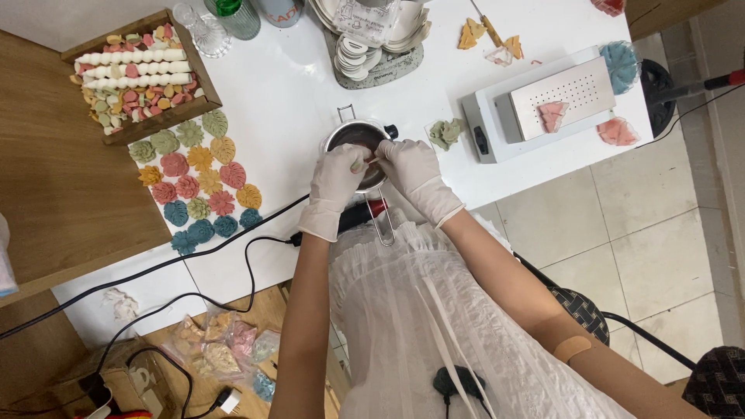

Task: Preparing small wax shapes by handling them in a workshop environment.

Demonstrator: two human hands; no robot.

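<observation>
White desk [295, 93] carries a small metal pot [357, 140]; both gloved hands, left hand [337, 180] and right hand [411, 172], meet over it, pinching something hard to make out.

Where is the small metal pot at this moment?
In the head view the small metal pot stands on the white table near the middle, just under both gloved hands, with the white hot plate to its right.

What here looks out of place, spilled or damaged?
Little stands out. Broken yellow wax pieces lie scattered at the white table's far edge, and bagged pieces sit on the floor. Both gloved hands, left and right, work tidily over the metal pot.
</observation>
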